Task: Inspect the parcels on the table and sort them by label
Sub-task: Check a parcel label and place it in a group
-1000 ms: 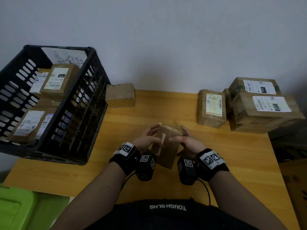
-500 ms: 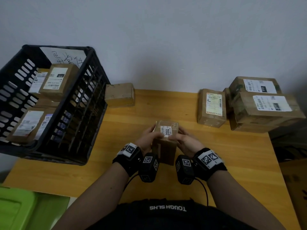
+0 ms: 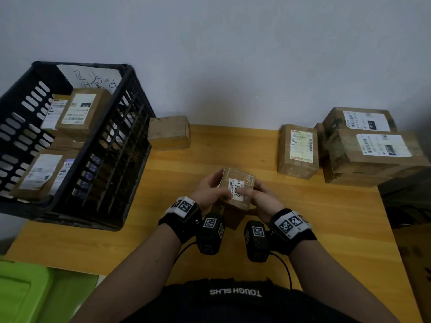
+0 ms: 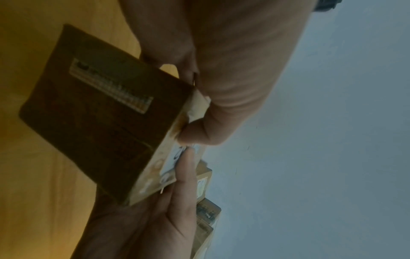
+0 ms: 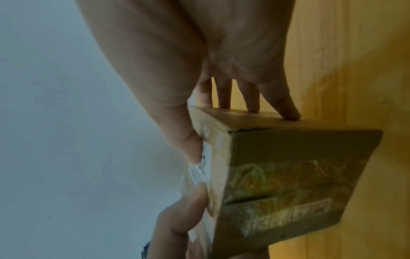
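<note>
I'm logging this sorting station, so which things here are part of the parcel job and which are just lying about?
Part of the job:
- small labelled parcel, held by left hand and right hand
- black crate holding parcels
- unlabelled-looking parcel
- labelled parcels at right

Lying about:
- green bin

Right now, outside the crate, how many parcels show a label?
4: held parcel, standing parcel right of it, top parcel and front parcel stacked far right; others may be hidden.

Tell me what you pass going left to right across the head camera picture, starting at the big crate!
Black slotted plastic crate → plain brown cardboard box by the wall → small labelled cardboard parcel held in both hands → upright brown box with a white label → stack of taped cardboard boxes.
</note>
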